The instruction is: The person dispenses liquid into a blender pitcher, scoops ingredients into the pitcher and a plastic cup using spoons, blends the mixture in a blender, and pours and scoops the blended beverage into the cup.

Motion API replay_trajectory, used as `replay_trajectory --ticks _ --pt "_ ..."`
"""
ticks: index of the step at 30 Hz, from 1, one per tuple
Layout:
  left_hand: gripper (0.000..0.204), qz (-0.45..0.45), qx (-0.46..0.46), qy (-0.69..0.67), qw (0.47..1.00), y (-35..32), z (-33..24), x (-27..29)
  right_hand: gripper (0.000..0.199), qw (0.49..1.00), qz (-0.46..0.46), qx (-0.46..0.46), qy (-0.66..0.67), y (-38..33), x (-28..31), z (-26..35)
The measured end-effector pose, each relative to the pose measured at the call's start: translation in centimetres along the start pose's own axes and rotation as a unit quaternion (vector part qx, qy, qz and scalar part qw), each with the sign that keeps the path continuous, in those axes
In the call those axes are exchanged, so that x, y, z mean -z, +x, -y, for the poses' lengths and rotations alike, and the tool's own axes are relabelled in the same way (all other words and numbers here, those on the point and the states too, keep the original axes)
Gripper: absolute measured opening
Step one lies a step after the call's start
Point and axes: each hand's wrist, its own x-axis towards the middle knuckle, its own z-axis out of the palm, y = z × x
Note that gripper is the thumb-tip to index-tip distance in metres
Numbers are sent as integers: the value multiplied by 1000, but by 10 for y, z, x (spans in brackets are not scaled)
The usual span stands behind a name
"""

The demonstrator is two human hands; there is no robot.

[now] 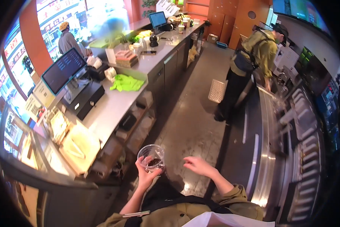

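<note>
My left hand (149, 174) is wrapped round a clear plastic cup (151, 153), held upright in front of my body. A small amount of something dark brown (153, 162) lies at the bottom of the cup. To the right of it, my right hand (198, 166) hovers over the floor, apart from the cup. Its fingers are partly curled and the thumb side faces the cup. Nothing shows in this hand, though the palm is hidden from view.
On the left runs a counter (113, 108) with a screen (64, 70), a cash drawer (83, 102) and a green cloth (126, 82). A co-worker (253, 56) bends over the steel worktop (266, 125) on the right. A perforated tray (217, 90) is beside their legs.
</note>
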Motion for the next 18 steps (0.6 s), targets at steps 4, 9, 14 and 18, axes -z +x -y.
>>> replay_trajectory --ticks 4,9,14,18 --pt "83 -25 -25 7 999 138 20 -12 40 981 128 87 -119 141 30 -34" --pt "90 13 -56 55 997 314 21 -76 43 995 73 18 -71 235 125 -85" --pt "90 214 -43 -13 976 481 59 -191 35 973 -125 -176 83 267 238 -167" --pt "89 236 -11 -4 972 574 70 -267 32 955 -148 -252 55 293 307 -241"
